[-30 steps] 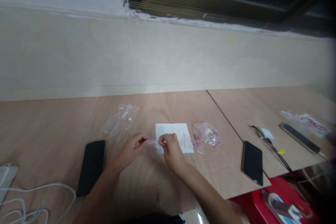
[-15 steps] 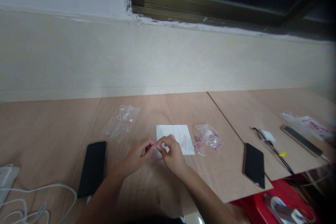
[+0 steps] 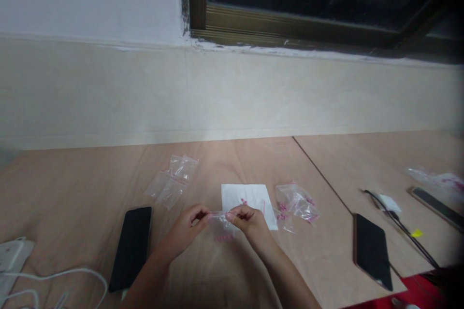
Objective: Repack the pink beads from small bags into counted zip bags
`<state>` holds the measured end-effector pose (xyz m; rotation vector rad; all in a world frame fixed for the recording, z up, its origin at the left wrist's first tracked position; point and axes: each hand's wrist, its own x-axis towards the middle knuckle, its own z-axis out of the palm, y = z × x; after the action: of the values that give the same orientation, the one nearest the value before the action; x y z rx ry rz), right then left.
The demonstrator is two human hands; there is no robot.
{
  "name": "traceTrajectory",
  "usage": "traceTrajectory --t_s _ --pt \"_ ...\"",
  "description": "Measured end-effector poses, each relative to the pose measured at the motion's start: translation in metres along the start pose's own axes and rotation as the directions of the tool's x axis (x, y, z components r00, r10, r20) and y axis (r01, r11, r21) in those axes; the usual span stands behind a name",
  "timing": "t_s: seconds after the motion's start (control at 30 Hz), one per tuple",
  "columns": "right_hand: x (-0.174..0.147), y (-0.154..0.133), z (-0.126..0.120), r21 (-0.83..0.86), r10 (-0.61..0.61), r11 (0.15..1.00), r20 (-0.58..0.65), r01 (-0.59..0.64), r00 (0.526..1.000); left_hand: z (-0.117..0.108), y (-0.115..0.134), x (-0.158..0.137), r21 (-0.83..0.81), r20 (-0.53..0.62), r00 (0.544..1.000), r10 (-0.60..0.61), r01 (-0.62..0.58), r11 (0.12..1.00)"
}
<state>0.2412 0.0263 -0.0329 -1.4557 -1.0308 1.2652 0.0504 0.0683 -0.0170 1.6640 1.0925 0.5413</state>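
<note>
Left hand (image 3: 187, 228) and right hand (image 3: 252, 224) each pinch, thumb against curled fingers, the far edge of a small clear plastic bag (image 3: 219, 227), small pink pieces (image 3: 224, 238) showing toward its near end. That bag is between the hands, just near of a white square paper sheet (image 3: 257, 193) on the pale wooden table (image 3: 326, 251). Crumpled clear plastic bags with pink bits (image 3: 296, 199) lie right of the sheet; flat transparent plastic bags (image 3: 170, 181) lie far left of it.

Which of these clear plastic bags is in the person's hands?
The bag held along its top edge by the left hand and right hand, pink bits near its bottom. The other bags lie on the table.
</note>
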Motion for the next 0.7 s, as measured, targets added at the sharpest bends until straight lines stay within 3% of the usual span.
traceTrajectory --t_s 0.13,0.3,0.37,0.43,0.5,0.57,0.63,0.7 --pt "-0.002 0.007 -0.005 0.124 0.059 0.99 0.052 -0.065 0.997 0.002 0.0 -0.001 -0.049 0.034 0.999 -0.024 0.026 0.998" --pt "-0.01 0.003 -0.01 -0.014 -0.049 0.999 -0.032 0.049 0.998 0.009 0.007 -0.002 -0.016 0.084 0.996 -0.001 0.002 1.0" --pt "-0.012 -0.002 -0.022 -0.051 -0.074 0.996 -0.098 0.069 0.992 0.007 0.007 0.001 0.005 0.081 0.997 0.021 -0.021 1.0" --pt "-0.009 -0.004 -0.046 -0.064 -0.082 0.996 -0.232 0.069 0.969 -0.002 0.0 0.009 0.066 0.008 1.0 0.025 -0.026 0.997" --pt "-0.001 -0.001 -0.08 -0.11 -0.086 0.993 -0.409 0.044 0.909 -0.016 -0.016 0.021 0.195 -0.142 0.99 0.001 0.027 0.98" --pt "0.011 0.008 -0.119 -0.206 -0.122 0.978 -0.56 0.004 0.82 -0.031 -0.035 0.034 0.4 -0.284 0.959 -0.017 0.134 0.907" --pt "0.025 0.02 -0.156 -0.358 -0.154 0.925 -0.663 -0.129 0.733 -0.044 -0.055 0.044 0.446 -0.31 0.95 -0.02 0.164 0.88" --pt "0.035 0.03 -0.184 -0.477 -0.179 0.82 -0.739 -0.317 0.65 -0.051 -0.069 0.051 0.471 -0.323 0.946 -0.028 0.186 0.862"
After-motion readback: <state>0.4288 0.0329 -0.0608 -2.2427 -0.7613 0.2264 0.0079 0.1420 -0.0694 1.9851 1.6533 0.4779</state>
